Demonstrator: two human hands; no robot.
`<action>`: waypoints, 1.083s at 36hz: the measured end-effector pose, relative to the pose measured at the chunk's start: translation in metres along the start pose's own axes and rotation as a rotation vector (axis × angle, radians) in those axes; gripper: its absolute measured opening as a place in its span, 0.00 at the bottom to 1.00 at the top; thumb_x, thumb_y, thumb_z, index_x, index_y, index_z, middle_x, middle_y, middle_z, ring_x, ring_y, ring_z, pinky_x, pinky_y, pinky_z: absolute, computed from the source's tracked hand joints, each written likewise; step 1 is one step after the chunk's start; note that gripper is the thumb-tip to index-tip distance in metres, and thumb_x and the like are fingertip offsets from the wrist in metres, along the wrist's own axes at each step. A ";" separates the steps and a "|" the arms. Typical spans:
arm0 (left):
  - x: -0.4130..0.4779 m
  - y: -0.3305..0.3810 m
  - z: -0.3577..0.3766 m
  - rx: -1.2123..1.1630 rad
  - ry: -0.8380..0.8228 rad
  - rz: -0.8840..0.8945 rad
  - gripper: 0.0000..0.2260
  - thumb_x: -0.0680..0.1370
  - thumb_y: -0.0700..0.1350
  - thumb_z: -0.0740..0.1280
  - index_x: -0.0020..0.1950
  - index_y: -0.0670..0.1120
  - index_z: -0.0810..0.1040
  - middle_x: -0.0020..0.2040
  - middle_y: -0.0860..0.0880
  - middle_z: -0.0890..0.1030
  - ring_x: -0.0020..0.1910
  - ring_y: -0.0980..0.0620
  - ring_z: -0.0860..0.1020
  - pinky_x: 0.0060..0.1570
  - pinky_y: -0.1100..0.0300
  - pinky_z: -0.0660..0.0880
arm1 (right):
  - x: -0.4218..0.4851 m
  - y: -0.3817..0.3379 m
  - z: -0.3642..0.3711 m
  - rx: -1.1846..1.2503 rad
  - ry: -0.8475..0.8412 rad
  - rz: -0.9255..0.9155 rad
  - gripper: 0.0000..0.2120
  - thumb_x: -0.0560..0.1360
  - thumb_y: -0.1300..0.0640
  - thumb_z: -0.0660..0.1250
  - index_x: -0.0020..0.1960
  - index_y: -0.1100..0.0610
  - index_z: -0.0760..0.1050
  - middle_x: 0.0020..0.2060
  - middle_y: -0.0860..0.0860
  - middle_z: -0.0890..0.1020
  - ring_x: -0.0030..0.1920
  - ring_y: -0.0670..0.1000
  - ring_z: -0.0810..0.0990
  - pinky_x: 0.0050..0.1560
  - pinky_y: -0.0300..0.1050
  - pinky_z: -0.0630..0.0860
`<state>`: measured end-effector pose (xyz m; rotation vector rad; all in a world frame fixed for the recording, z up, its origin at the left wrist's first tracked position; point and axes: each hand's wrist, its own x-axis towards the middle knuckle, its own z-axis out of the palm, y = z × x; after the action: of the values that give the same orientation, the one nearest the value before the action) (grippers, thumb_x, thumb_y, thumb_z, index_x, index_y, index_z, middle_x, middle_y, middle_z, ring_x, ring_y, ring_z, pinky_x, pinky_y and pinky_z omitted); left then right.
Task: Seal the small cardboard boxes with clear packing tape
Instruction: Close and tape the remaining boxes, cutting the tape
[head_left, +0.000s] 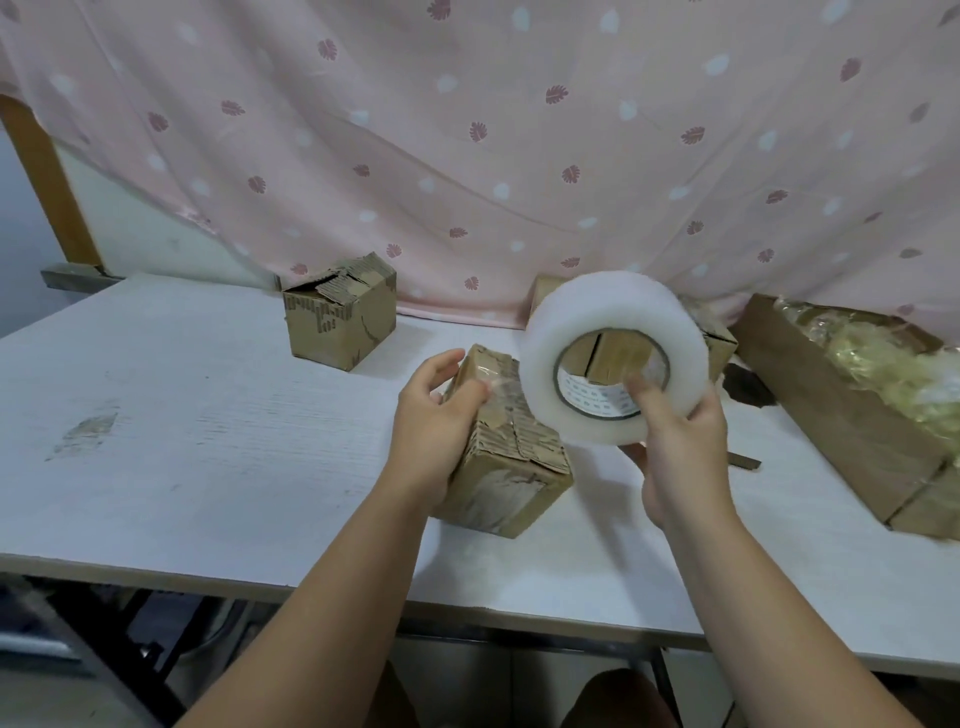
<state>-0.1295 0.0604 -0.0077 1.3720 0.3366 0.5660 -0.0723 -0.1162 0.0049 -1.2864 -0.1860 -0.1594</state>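
1. White table top (208, 415), scuffed, with a worn grey patch towards the left. Its near edge runs across the lower view.
2. Left hand (431, 415) grips a small brown cardboard box (511, 467) from its left side. The fingers curl over the far upper edge and the thumb lies on top, blurred.
3. That box sits on the table at centre, turned corner-on. Its top flaps are torn and ragged, with corrugation showing. Glossy clear film lies on the top beside the thumb.
4. Right hand (680, 447) is clamped on a large roll of clear packing tape (613, 332). One finger hooks through the core and the rest wrap under the outer rim. The roll is held upright off the table, just right of the box, with its core facing the camera.
5. Second small cardboard box (719, 343), mostly hidden behind the roll.
6. Third small cardboard box (340, 312), top flaps torn, standing well apart at the far left near the table's back edge.
7. Long open brown cardboard carton (831, 426) at the right, holding crumpled yellowish film.
8. Pink curtain with leaf print (467, 156) hangs behind the table.
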 end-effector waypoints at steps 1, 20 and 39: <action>0.000 -0.001 -0.001 -0.033 0.005 -0.030 0.14 0.76 0.40 0.68 0.59 0.54 0.77 0.59 0.56 0.78 0.42 0.66 0.80 0.41 0.66 0.76 | 0.000 0.003 0.005 0.000 -0.001 0.063 0.14 0.74 0.59 0.73 0.51 0.41 0.76 0.41 0.41 0.83 0.44 0.42 0.83 0.39 0.44 0.81; 0.005 0.018 -0.016 0.552 -0.133 0.083 0.13 0.82 0.40 0.53 0.53 0.42 0.77 0.50 0.45 0.80 0.52 0.46 0.77 0.53 0.50 0.74 | -0.006 0.011 0.052 -0.142 -0.229 0.320 0.04 0.75 0.50 0.68 0.47 0.50 0.79 0.33 0.46 0.83 0.34 0.46 0.84 0.27 0.38 0.75; 0.012 0.013 -0.018 0.686 -0.121 0.036 0.13 0.83 0.47 0.57 0.64 0.56 0.76 0.64 0.52 0.77 0.60 0.42 0.76 0.60 0.41 0.72 | 0.015 0.013 0.009 -0.222 -0.007 0.325 0.04 0.73 0.59 0.69 0.46 0.59 0.77 0.34 0.56 0.83 0.31 0.55 0.84 0.27 0.42 0.77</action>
<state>-0.1320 0.0834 0.0027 2.0664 0.4291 0.4053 -0.0550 -0.1046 -0.0015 -1.5190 0.0374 0.1056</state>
